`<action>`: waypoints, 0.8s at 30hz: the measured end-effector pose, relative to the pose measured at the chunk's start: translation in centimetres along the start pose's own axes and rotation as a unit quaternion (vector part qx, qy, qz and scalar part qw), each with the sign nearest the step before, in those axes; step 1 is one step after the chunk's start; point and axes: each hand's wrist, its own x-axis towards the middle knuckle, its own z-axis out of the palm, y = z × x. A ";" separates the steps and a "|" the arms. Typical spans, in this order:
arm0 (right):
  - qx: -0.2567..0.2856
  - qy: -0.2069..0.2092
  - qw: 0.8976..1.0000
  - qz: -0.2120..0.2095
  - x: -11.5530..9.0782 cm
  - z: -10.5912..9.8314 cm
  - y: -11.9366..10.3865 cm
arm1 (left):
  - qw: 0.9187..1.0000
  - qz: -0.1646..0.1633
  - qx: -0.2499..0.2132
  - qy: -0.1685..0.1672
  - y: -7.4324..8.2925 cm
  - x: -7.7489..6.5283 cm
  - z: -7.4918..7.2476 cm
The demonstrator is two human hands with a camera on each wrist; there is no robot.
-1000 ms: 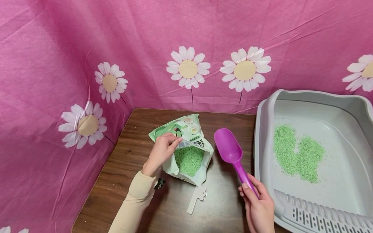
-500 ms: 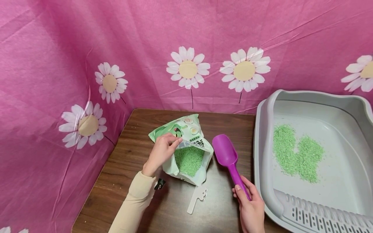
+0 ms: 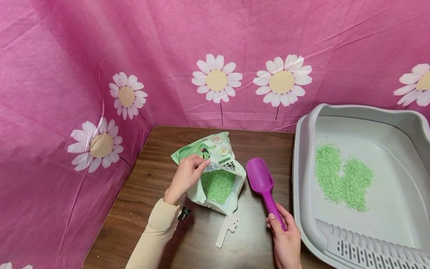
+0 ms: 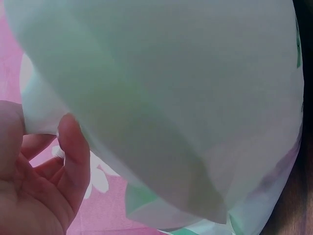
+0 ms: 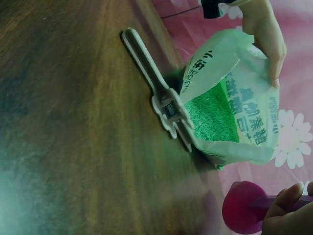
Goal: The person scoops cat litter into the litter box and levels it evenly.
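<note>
An open-topped green and white litter bag stands on the table, with green pellets showing inside its mouth. My left hand pinches the bag's far rim between thumb and fingers; in the left wrist view the pale bag wall fills most of the picture. To the right of the bag, my right hand grips a purple scoop by its handle. The scoop's bowl points away from me, beside the bag's right edge, with no pellets visible in it.
A grey litter box stands at the right, with two joined patches of green pellets on its floor. A small white tool with a wavy head lies in front of the bag. A pink daisy-print cloth hangs behind the table.
My right hand has brought the scoop left and toward me, closer to the bag. The left hand and the bag have stayed in place.
</note>
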 end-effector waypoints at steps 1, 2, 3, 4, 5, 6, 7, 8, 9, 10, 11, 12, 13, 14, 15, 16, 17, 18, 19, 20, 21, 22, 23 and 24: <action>-0.004 0.000 1.000 -0.003 0.0 0.0 0.1 | 1.000 0.000 0.000 0.000 0.0 0.0 0.0; -0.008 -0.001 1.000 -0.005 0.1 0.0 0.2 | 1.000 -0.001 0.001 0.000 0.0 0.0 0.0; -0.011 -0.001 1.000 -0.006 0.1 0.0 0.3 | 1.000 -0.001 0.001 0.000 0.0 0.0 0.0; -0.015 0.000 1.000 -0.007 0.1 -0.1 0.3 | 1.000 -0.001 0.002 0.000 0.0 0.0 0.0; -0.020 0.001 1.000 -0.007 0.2 -0.1 0.4 | 1.000 -0.001 0.003 0.000 0.0 0.0 0.0; -0.026 0.000 1.000 -0.007 0.2 -0.2 0.4 | 1.000 -0.001 0.004 -0.001 0.0 0.0 0.0; -0.032 0.000 0.999 -0.008 0.2 -0.2 0.5 | 1.000 -0.001 0.004 0.000 0.0 0.0 0.0; -0.039 -0.003 0.999 -0.008 0.3 -0.3 0.6 | 1.000 -0.001 0.005 -0.001 0.0 0.0 0.0; -0.049 -0.008 0.999 -0.007 0.3 -0.4 0.7 | 1.000 -0.002 0.005 -0.001 0.0 0.0 0.0; -0.058 -0.013 0.998 -0.006 0.4 -0.4 0.8 | 1.000 -0.002 0.005 -0.001 0.0 0.0 0.0; -0.067 -0.019 0.998 -0.006 0.4 -0.5 0.9 | 1.000 -0.002 0.005 -0.001 0.0 0.0 0.0; -0.074 -0.026 0.997 -0.004 0.4 -0.5 0.9 | 1.000 -0.001 0.005 -0.001 0.0 0.0 0.0; -0.080 -0.032 0.996 -0.001 0.5 -0.5 1.0 | 1.000 -0.002 0.005 0.000 0.0 0.0 0.0; -0.082 -0.038 0.996 0.003 0.5 -0.5 1.0 | 1.000 -0.002 0.005 -0.001 0.0 0.0 0.0; -0.079 -0.045 0.996 0.009 0.5 -0.5 1.0 | 1.000 -0.001 0.005 -0.001 0.0 0.0 0.0; -0.073 -0.051 0.996 0.016 0.5 -0.5 1.0 | 1.000 -0.001 0.005 -0.001 0.0 0.0 0.0; -0.066 -0.056 0.996 0.024 0.5 -0.6 0.9 | 1.000 -0.001 0.004 -0.001 0.0 0.0 0.0; -0.053 -0.063 0.996 0.035 0.6 -0.6 1.0 | 1.000 -0.001 0.004 -0.001 0.0 0.0 0.0; -0.042 -0.069 0.996 0.046 0.6 -0.6 1.0 | 1.000 -0.001 0.004 -0.002 0.0 0.0 0.0; -0.030 -0.075 0.995 0.060 0.6 -0.7 1.0 | 1.000 -0.001 0.004 -0.002 0.0 0.0 0.0; -0.021 -0.082 0.994 0.072 0.6 -0.8 1.0 | 1.000 -0.001 0.005 -0.002 0.0 0.0 0.0; -0.016 -0.086 0.993 0.081 0.7 -0.8 1.0 | 1.000 -0.001 0.005 -0.001 0.0 0.0 0.0; -0.017 -0.090 0.992 0.086 0.7 -0.9 1.1 | 1.000 0.000 0.004 -0.001 0.0 0.0 0.0; -0.019 -0.095 0.991 0.090 0.8 -0.9 1.1 | 1.000 -0.001 0.004 -0.001 0.0 0.0 0.0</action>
